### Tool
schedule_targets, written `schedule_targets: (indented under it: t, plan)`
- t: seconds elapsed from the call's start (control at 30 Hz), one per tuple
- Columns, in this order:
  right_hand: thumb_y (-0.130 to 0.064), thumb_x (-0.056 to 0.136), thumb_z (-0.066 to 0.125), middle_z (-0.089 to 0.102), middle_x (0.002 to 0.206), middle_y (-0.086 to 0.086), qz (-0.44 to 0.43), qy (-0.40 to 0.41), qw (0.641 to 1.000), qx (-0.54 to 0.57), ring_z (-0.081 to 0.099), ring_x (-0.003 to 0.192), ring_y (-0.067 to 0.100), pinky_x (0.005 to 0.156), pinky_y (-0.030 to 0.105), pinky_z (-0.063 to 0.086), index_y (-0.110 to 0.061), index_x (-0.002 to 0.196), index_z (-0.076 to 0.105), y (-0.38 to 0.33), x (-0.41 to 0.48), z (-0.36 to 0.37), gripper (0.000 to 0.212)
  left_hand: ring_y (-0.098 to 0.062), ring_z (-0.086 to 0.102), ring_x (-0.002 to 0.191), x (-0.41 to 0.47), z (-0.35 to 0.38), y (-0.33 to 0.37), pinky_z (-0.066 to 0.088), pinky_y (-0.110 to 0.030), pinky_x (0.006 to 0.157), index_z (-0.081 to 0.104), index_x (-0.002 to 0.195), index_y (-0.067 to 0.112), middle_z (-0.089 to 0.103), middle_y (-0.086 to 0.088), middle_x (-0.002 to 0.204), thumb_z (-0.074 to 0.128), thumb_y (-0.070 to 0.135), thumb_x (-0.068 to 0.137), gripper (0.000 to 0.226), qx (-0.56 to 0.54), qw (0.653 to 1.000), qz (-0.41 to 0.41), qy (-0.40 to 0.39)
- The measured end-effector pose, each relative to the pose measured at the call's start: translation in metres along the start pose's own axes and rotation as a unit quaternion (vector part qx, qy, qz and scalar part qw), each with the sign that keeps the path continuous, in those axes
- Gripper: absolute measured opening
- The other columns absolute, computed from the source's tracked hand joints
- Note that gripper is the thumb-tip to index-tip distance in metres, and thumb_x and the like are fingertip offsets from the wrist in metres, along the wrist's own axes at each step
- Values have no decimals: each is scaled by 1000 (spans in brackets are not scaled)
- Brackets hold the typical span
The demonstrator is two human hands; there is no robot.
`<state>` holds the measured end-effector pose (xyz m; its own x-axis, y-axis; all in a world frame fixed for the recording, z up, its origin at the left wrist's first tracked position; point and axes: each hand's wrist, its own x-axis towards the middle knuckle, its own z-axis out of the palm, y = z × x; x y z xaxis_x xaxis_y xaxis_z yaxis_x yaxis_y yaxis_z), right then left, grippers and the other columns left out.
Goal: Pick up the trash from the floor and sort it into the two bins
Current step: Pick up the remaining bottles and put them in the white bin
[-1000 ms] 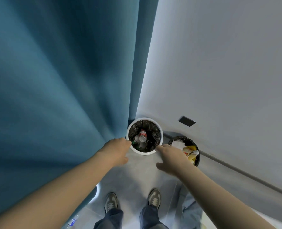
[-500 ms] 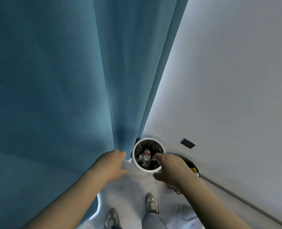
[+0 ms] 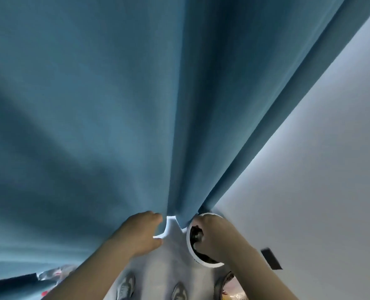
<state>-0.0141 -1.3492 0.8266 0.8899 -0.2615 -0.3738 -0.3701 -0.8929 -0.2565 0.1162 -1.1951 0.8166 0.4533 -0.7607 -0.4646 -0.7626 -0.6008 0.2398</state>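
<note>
Right hand [image 3: 212, 237] curls over the white-rimmed bin's [image 3: 189, 249] mouth, whether gripping anything unclear; left hand [image 3: 140, 232] hangs loosely curled and empty beside the blue curtain [image 3: 93, 126]; the black bin [image 3: 218, 283] already holds wrappers; crumpled litter [image 3: 52, 273] at the curtain's foot suggests sorting is unfinished.

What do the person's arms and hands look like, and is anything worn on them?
The left forearm and right forearm are bare to the frame edge, with no sleeves in view. The left hand and right hand wear no gloves, and no watch, bracelet or ring shows on the visible sides.
</note>
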Motion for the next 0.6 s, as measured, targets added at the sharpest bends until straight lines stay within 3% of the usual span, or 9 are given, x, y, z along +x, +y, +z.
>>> schedule_targets:
  t: [0.1, 0.2, 0.43, 0.6]
  plan:
    - [-17, 81, 52, 62, 102, 2, -60, -33, 998, -10, 59, 96, 24, 78, 31, 47, -16, 104, 57, -1, 9, -7, 24, -19, 54, 108, -16, 17, -2, 39, -27, 87, 52, 114, 17, 56, 0, 115, 55, 35, 85, 34, -41, 997, -66, 20]
    - [-17, 83, 55, 57, 96, 0, -110, -73, 990, -46, 55, 94, 23, 76, 30, 42, -15, 100, 53, -10, 24, -4, 17, -16, 53, 109, -38, 29, -10, 40, -24, 88, 51, 118, 19, 55, 3, 118, 56, 39, 86, 38, -81, 988, -128, 36]
    - [-16, 83, 54, 58, 117, 0, -210, -109, 965, -113, 55, 112, 23, 89, 32, 45, -21, 124, 52, -81, 32, 17, 41, -15, 51, 118, -109, 58, -31, 39, -26, 98, 48, 127, 19, 53, 2, 126, 53, 38, 90, 42, -155, 955, -240, 75]
    - [-18, 83, 57, 61, 113, 1, -293, -130, 934, -158, 57, 105, 23, 84, 31, 45, -19, 119, 56, -155, 26, 31, 35, -15, 53, 119, -178, 81, -54, 38, -22, 98, 49, 132, 18, 56, 1, 130, 53, 35, 90, 46, -177, 924, -321, 111]
